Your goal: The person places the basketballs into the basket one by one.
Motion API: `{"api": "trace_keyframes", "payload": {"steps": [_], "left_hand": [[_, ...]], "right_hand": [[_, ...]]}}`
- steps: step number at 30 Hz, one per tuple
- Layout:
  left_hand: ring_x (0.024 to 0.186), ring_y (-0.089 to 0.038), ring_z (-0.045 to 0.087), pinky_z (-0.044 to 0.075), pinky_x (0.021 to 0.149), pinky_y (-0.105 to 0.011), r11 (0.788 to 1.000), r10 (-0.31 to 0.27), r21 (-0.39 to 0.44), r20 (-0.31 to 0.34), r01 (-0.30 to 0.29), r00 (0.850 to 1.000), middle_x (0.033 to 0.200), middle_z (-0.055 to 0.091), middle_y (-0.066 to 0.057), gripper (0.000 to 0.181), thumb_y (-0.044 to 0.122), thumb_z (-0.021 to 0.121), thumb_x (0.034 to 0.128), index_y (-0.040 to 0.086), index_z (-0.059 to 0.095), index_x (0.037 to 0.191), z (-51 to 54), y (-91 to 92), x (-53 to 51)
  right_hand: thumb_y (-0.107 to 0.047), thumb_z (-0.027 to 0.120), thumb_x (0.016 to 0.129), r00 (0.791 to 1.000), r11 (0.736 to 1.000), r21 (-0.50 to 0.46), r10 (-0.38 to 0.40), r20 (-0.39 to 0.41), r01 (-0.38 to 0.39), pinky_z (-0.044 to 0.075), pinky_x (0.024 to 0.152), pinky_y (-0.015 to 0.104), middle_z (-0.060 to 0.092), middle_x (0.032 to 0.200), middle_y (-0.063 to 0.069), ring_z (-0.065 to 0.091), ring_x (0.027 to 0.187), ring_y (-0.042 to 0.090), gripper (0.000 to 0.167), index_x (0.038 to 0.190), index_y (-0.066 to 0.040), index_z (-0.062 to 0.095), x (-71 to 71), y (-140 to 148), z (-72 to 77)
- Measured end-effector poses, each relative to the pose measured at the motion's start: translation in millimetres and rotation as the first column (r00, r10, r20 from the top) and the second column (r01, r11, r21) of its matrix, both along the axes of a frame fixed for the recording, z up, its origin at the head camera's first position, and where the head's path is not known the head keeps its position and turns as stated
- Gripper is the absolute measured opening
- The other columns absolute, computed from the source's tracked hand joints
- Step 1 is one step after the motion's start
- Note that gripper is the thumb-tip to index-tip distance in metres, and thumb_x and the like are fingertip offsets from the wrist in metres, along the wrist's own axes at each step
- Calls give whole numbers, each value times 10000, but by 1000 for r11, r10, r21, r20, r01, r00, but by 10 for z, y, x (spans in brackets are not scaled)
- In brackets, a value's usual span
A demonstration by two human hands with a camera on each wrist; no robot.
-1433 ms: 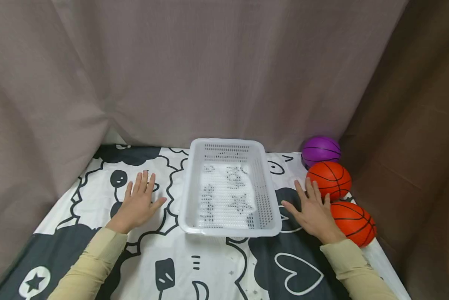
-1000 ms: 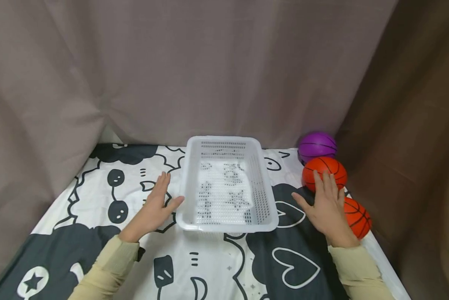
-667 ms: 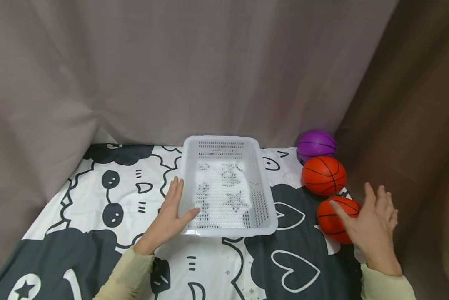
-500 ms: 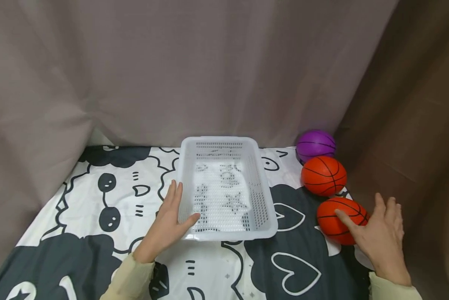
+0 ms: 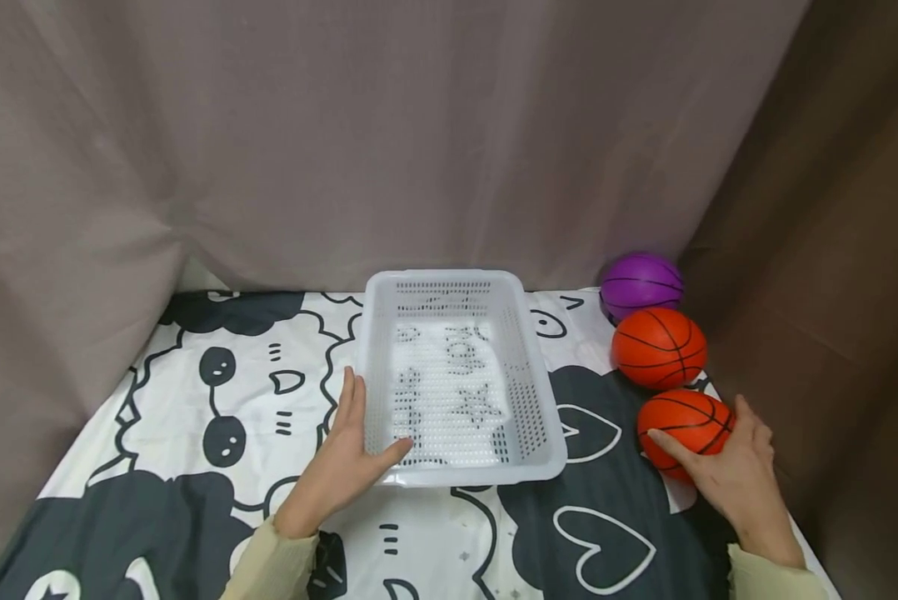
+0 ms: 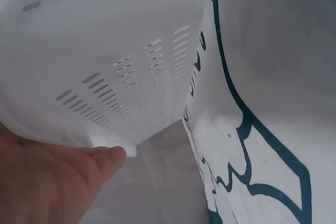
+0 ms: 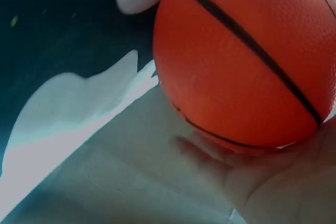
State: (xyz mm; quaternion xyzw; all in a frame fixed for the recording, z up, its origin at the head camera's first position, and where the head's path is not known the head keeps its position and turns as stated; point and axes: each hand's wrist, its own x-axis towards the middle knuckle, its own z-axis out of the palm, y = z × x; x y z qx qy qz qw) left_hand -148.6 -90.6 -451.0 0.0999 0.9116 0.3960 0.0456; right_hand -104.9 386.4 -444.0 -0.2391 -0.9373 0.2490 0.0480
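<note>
A white perforated plastic basket [image 5: 464, 383] sits in the middle of the cloth-covered table. My left hand [image 5: 344, 467] lies along its left side near the front corner, fingers straight, thumb over the rim; the left wrist view shows those fingertips [image 6: 113, 158] against the basket's edge. At the right, my right hand [image 5: 737, 479] holds the nearest orange mini basketball [image 5: 681, 421], thumb on its near left and fingers round its right side. In the right wrist view the fingers [image 7: 210, 163] run under the ball's curve. Behind it stand another orange mini basketball [image 5: 659, 348] and a purple one [image 5: 641, 283].
A black-and-white cartoon cloth [image 5: 419, 542] covers the table. Grey-brown curtains [image 5: 449, 142] hang along the back and left, and a darker curtain [image 5: 854, 333] hangs close to the right edge, beside the balls.
My right hand moved from beside the basket, over the balls to the right, then closed in on the nearest orange ball. My left hand came right to the basket's left side.
</note>
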Motion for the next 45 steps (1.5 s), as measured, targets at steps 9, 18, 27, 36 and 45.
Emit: {"api": "trace_keyframes", "payload": {"steps": [9, 18, 27, 36, 45], "left_hand": [[1455, -339, 58, 262, 1103, -517, 1000, 17, -4, -7, -17, 1000, 1597, -206, -57, 1166, 658, 638, 811, 29, -13, 1547, -2, 25, 39], [1456, -335, 41, 261, 1100, -515, 1000, 19, 0, -7, -19, 1000, 1593, -216, -61, 1138, 599, 661, 826, 29, -10, 1547, 6, 48, 58], [1458, -331, 16, 241, 1114, -500, 1000, 11, 1, -15, -11, 1000, 1591, -219, -86, 1149, 628, 652, 820, 24, -2, 1547, 2, 59, 79], [1463, -311, 5, 212, 1131, -480, 999, 35, -20, -41, -36, 999, 1592, -218, -79, 1114, 586, 648, 847, 8, -2, 1543, -22, 56, 112], [1462, -295, -3, 190, 1137, -453, 999, 28, -28, -52, -30, 998, 1591, -213, -101, 1119, 623, 611, 854, -8, -12, 1535, -12, 78, 125]], "right_hand": [[-638, 707, 757, 996, 995, -35, -92, -24, 91, 376, 849, 704, 253, 1353, 368, 259, 1188, 520, 1188, 1529, 25, 94, -14, -73, 20], [-560, 759, 752, 982, 996, -50, -87, -167, 80, 396, 839, 686, 300, 1394, 302, 323, 1186, 487, 1110, 1547, -68, 161, -12, -264, 266], [-469, 818, 733, 950, 995, -70, 43, -310, -68, 391, 838, 737, 327, 1436, 234, 344, 1231, 457, 1062, 1550, -153, 216, -75, -624, 614], [-414, 879, 678, 870, 956, -21, 257, -420, -293, 454, 809, 693, 375, 1407, 171, 393, 1193, 413, 1065, 1529, -195, 279, -206, -1127, 781], [-536, 852, 658, 773, 851, 33, 491, -402, -524, 496, 829, 622, 394, 1384, 151, 433, 1183, 344, 1096, 1512, -172, 269, -348, -1665, 708]]}}
